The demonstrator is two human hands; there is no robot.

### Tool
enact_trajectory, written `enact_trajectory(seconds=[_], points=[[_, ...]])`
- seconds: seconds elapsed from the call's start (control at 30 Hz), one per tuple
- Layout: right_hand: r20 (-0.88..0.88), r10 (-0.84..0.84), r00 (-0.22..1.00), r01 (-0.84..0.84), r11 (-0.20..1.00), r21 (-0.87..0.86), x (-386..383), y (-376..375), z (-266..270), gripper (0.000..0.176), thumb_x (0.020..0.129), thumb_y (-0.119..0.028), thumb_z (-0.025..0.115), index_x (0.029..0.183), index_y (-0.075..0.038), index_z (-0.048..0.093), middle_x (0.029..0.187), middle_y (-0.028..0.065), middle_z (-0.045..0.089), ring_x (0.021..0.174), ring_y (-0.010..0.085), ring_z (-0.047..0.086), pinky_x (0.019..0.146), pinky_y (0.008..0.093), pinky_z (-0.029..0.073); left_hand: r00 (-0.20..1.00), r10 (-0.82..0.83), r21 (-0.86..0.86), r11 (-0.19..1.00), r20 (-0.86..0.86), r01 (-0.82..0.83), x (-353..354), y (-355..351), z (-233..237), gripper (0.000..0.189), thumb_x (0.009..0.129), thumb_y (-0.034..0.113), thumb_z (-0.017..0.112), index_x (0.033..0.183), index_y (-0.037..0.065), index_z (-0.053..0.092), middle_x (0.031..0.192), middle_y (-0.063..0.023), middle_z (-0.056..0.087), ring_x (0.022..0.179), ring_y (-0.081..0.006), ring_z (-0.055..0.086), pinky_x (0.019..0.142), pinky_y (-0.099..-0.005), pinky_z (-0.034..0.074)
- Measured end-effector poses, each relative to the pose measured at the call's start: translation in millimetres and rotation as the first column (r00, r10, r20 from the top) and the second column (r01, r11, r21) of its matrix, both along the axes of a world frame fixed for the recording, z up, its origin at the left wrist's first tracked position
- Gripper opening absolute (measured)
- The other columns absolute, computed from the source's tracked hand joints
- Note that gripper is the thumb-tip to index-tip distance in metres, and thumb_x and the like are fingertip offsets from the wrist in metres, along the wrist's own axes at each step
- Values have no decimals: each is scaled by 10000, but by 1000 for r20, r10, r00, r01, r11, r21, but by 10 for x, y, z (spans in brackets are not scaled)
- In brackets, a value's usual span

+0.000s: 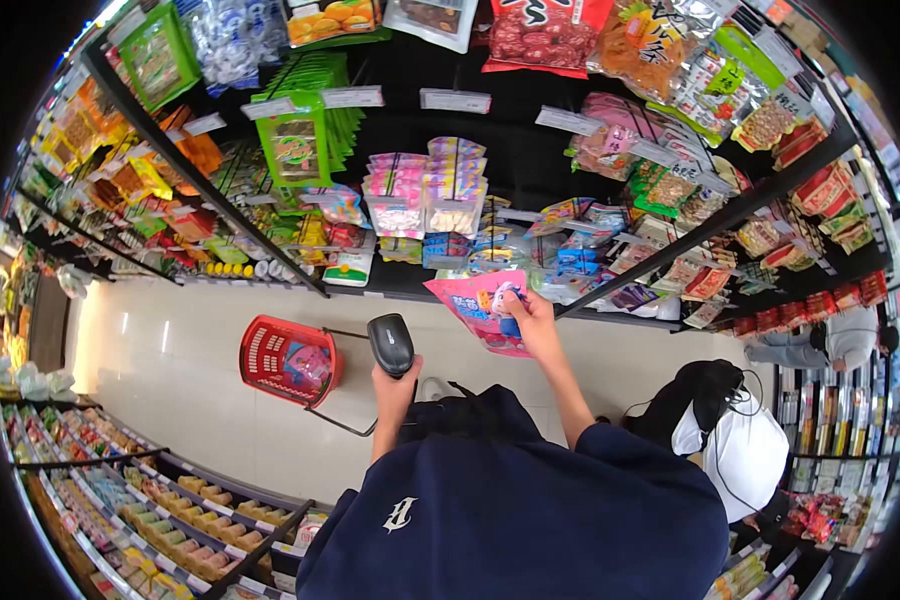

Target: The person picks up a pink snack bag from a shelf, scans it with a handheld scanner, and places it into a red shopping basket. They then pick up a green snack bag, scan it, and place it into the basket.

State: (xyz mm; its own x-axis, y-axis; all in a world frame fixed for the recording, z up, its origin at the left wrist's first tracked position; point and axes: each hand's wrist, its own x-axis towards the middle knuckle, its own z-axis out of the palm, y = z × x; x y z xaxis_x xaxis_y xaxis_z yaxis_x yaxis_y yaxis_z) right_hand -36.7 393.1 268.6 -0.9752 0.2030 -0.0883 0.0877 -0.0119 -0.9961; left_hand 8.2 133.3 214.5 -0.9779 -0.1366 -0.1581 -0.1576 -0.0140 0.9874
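Observation:
A black handheld barcode scanner (391, 345) is gripped in my left hand (396, 384), its rounded head pointing toward the shelves. My right hand (536, 328) pinches a pink snack bag (478, 308) by its right edge, the printed cartoon front facing up. The bag is held out before the lower shelf, to the right of the scanner. On the floor to the left sits a red shopping basket (253, 362) with a pink and blue packet (308, 365) inside. Its black handle (342, 424) reaches toward my left forearm and partly disappears behind it.
Snack racks (450, 195) with hanging bags and price tags curve across the front. Low shelves of small packs (185, 520) line the left rear. A person in black and white (738, 450) is close on my right; another person (850, 338) is farther right. Pale tile floor (170, 340) runs between.

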Motion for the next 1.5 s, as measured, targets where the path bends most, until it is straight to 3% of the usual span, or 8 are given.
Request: enact_trajectory(seconds=[0.4, 0.57, 0.63, 0.83, 1.03, 1.2, 1.37, 1.5], points=[[76, -155, 985, 148, 985, 85, 423, 343, -187, 246, 981, -209, 608, 1002, 33, 647, 875, 41, 695, 781, 73, 620, 723, 248, 501, 980, -184, -38, 982, 68, 187, -197, 319, 63, 258, 803, 174, 785, 862, -15, 620, 764, -18, 626, 707, -104, 550, 677, -284, 472], [84, -242, 967, 248, 966, -69, 613, 359, -56, 245, 989, -203, 597, 1019, 31, 663, 894, 34, 692, 793, 71, 622, 737, 239, 503, 955, -263, -80, 958, 134, 275, -53, 485, 92, 259, 809, 185, 780, 872, -17, 630, 766, -55, 655, 716, -124, 598, 697, -299, 493], [99, -242, 965, 251, 964, -90, 699, 411, -114, 250, 990, -207, 596, 1017, 33, 663, 893, 38, 692, 791, 73, 625, 735, 236, 504, 910, -352, -39, 929, 218, 369, 9, 544, 227, 268, 808, 183, 780, 902, -19, 631, 803, -65, 672, 744, -142, 625, 718, -311, 503], [118, -214, 970, 231, 960, -161, 945, 589, -218, 263, 996, -218, 589, 1023, 33, 661, 891, 42, 691, 787, 75, 629, 726, 230, 506, 918, -384, -265, 879, 97, 396, 326, 762, 336, 306, 795, 174, 790, 953, -27, 622, 844, -122, 699, 776, -180, 666, 746, -330, 514], [126, -187, 974, 212, 949, -235, 1129, 850, -428, 249, 991, -198, 591, 1008, 43, 649, 888, 35, 679, 791, 70, 603, 741, 237, 494, 895, -360, -284, 858, 263, 429, 652, 921, 454, 370, 788, 205, 802, 993, -41, 617, 876, -129, 700, 810, -190, 667, 754, -335, 519], [77, -152, 985, 163, 973, -160, 1163, 1026, -493, 259, 991, -208, 591, 1022, 40, 654, 893, 42, 689, 787, 76, 617, 730, 244, 503, 926, -319, -300, 880, 199, 368, 944, 1030, 525, 436, 775, 264, 803, 1019, -47, 621, 911, -156, 702, 862, -238, 683, 802, -354, 522], [36, -133, 990, 137, 981, -134, 1144, 1039, -348, 268, 987, -219, 593, 983, 40, 664, 851, 34, 683, 773, 69, 597, 718, 244, 490, 899, -395, -338, 833, 192, 438, 1002, 1072, 464, 471, 767, 300, 796, 1037, -45, 622, 909, -174, 698, 852, -273, 683, 801, -377, 520], [48, -143, 989, 145, 988, -55, 1144, 970, -182, 251, 974, -202, 601, 978, 39, 672, 853, 31, 686, 756, 76, 601, 708, 241, 491, 882, -427, -279, 838, 200, 469, 930, 1156, 600, 449, 777, 289, 791, 1054, -22, 622, 925, -141, 698, 852, -204, 658, 802, -361, 514]])
